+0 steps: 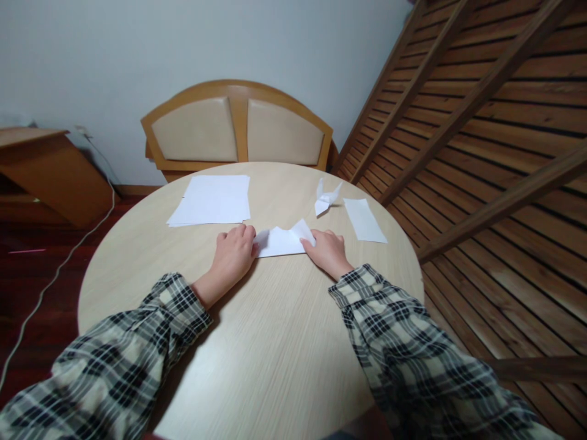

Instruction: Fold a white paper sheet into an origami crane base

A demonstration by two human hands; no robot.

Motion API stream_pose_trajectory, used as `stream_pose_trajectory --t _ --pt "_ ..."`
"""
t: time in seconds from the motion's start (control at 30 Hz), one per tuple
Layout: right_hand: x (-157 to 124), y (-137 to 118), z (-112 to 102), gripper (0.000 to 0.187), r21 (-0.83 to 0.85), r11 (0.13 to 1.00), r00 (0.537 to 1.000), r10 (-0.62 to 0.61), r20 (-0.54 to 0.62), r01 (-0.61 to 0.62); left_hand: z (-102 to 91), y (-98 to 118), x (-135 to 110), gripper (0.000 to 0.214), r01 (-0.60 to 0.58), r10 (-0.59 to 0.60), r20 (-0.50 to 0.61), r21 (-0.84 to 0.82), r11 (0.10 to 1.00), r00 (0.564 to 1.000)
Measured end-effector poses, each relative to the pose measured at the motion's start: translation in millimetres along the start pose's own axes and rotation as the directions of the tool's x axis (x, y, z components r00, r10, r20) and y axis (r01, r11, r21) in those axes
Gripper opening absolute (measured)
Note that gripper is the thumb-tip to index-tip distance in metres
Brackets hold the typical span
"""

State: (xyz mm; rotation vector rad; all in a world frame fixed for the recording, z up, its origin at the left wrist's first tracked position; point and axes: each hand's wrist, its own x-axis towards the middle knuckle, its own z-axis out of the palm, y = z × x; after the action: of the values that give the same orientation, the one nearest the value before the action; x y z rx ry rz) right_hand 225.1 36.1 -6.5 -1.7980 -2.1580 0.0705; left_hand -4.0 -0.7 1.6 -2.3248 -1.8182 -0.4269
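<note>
A partly folded white paper (280,242) lies on the round pale wooden table (275,342) in front of me. My left hand (233,252) presses its left end with curled fingers. My right hand (326,250) pinches the raised right corner of the same paper. Both arms wear plaid sleeves.
A stack of white sheets (213,200) lies at the back left of the table. A small folded paper figure (326,198) and a narrow paper strip (364,219) sit at the back right. A wooden chair (236,127) stands behind the table; slatted wood (481,134) leans at right.
</note>
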Motion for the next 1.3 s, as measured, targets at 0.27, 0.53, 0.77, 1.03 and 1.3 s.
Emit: stream_pose_trajectory --t 0.27,0.53,0.77,1.03,1.3 --pt "-1 -4 -1 0.032 -0.079 0.997 1.0 0.0 0.027 0.002 11.1 -11 9 0.035 -0.595 0.582 -0.126 -0.141 0.791 0.803" --pt "-1 -5 -2 0.031 -0.076 0.997 1.0 -0.006 0.025 0.008 13.2 -8 3 0.04 -0.58 0.62 0.014 -0.334 0.743 0.785" --pt "0 -5 -1 0.032 -0.077 0.997 0.999 0.008 0.042 -0.005 14.7 -6 2 0.04 -0.538 0.593 0.029 -0.386 0.749 0.805" --pt "0 -4 -1 0.031 -0.065 0.998 0.999 0.021 0.039 -0.019 14.0 0 -2 0.04 -0.528 0.577 0.035 -0.36 0.769 0.816" --pt "-4 1 -1 0.05 -0.01 1.0 0.998 0.005 -0.058 -0.005 9.8 9 -7 0.04 -0.492 0.542 0.057 -0.351 0.797 0.838"
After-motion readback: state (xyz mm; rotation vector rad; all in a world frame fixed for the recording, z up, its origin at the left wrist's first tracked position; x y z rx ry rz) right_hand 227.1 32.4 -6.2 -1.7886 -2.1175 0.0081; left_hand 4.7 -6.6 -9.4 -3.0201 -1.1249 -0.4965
